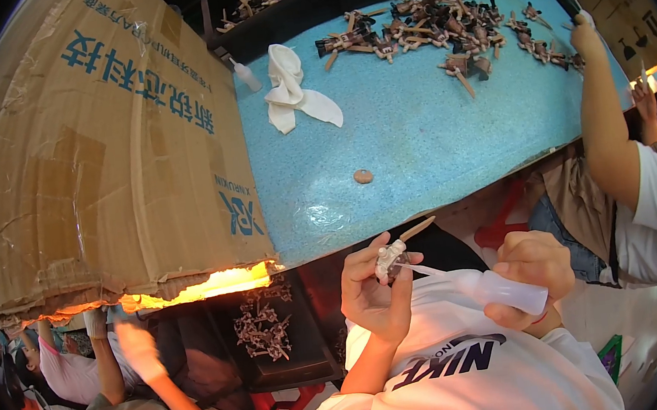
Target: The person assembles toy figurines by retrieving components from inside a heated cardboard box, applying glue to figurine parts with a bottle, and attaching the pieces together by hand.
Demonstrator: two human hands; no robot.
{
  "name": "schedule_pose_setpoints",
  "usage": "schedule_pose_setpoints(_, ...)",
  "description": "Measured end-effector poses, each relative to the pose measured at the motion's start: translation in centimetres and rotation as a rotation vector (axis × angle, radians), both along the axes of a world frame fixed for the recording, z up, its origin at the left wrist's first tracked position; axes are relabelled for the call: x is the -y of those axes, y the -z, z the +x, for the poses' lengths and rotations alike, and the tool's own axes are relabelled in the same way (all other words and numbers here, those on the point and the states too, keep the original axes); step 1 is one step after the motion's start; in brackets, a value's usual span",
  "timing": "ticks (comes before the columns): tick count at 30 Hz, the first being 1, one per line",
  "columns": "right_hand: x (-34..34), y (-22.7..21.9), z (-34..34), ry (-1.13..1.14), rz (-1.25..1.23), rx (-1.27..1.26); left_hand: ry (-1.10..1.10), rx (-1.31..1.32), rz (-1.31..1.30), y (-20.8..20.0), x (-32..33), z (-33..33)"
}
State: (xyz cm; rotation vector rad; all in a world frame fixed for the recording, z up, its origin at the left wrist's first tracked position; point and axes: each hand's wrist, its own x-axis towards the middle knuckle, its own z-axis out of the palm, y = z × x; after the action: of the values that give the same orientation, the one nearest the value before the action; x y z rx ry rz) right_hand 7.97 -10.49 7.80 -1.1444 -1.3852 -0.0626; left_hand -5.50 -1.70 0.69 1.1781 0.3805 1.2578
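Between the fingertips of my left hand point(377, 292) is a small pale and brown figurine point(390, 261), with a tan flat stick point(418, 229) jutting up to its right. My right hand point(536, 262) grips a translucent white squeeze bottle point(508, 291), tilted so its thin nozzle point(421, 270) points left. The nozzle's tip meets or almost meets the figurine's underside; whether they touch I cannot tell. Both hands are in front of my white shirt, just off the table's near edge. No liquid can be made out at the tip.
On the blue table point(419, 146) lie a heap of similar figurines point(445, 21), a white cloth point(291, 88), another small bottle point(246, 75) and a brown round piece point(363, 176). A large cardboard sheet point(113, 165) stands left. A black bin point(265, 325) holds more figurines. Co-workers sit on both sides.
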Motion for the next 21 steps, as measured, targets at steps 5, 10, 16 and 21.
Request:
schedule_pose_setpoints(5, 0.3, 0.1, 0.1, 0.032, -0.022, 0.011, -0.039, -0.029, -0.022, -0.4, 0.1, 0.3)
schedule_pose_setpoints(10, 0.2, 0.5, 0.1, 0.043, 0.007, -0.018, -0.094, -0.104, -0.059, -0.6, 0.1, 0.3)
schedule_pose_setpoints(16, 0.3, 2.0, -0.6, 0.107, 0.131, -0.583, -0.009, 0.034, -0.063, -0.5, 0.0, 0.1)
schedule_pose_setpoints(21, -0.7, 1.7, 0.8, -0.023, -0.031, -0.961, -0.02, 0.044, -0.172, -0.4, -0.6, 0.1)
